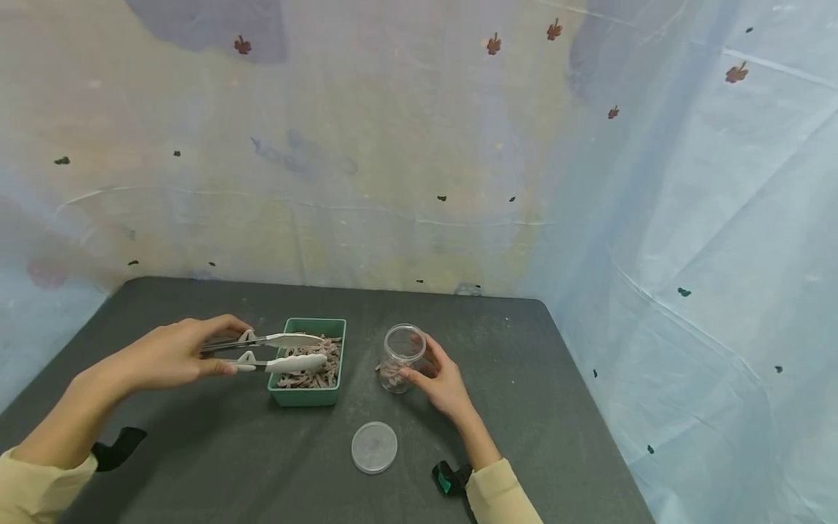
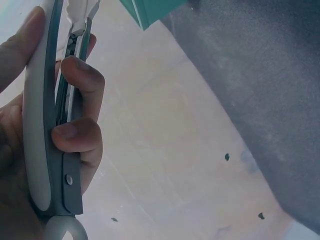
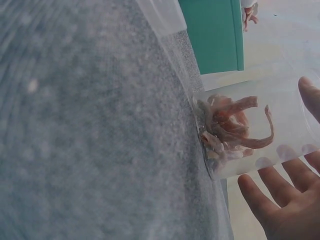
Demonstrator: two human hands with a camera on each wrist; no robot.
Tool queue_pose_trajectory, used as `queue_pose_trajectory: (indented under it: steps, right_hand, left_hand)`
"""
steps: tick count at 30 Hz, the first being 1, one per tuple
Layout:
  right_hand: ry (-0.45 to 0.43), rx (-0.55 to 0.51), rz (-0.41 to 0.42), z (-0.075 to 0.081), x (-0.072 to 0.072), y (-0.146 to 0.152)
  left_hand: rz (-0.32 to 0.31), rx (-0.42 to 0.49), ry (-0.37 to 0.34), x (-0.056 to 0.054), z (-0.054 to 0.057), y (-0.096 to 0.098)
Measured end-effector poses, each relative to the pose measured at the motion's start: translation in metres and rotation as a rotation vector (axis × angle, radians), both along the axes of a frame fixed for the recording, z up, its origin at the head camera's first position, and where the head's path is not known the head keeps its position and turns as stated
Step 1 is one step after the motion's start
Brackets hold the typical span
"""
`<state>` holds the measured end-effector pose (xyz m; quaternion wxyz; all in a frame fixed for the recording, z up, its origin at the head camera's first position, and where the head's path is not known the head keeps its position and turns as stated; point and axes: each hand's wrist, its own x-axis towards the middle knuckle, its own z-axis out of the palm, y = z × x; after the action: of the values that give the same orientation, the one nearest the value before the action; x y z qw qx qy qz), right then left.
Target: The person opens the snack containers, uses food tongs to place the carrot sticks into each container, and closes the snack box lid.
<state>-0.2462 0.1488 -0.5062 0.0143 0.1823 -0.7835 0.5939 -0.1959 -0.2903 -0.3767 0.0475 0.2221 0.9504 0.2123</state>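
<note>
My left hand grips a pair of tongs with pale tips, its fingers curled round the handles in the left wrist view. The tongs' arms stand apart over a green rectangular box, which holds many brownish, dried-looking strips. In the right wrist view a few strips show at a tong tip. To the right of the box, my right hand holds a clear jar, thumb on one side and fingers on the other. Several strips lie at the jar's bottom; the jar stands uncovered on the table.
A round translucent lid lies flat on the dark table, in front of the jar. One small strip appears beside the jar's left side. A pale patterned sheet hangs behind the table and along its right.
</note>
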Motion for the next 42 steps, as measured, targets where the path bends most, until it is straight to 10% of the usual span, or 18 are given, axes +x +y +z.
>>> queue_pose_trajectory:
  steps: [31,42]
  right_hand:
    - [-0.013,-0.027,0.041,0.033,0.020,-0.002]
    - [0.012,-0.050,0.017,0.002,0.003,-0.003]
  left_hand:
    - [0.031,0.106,0.060,-0.004,0.003,0.008]
    - [0.008,0.167,0.059,-0.010,0.010,0.020]
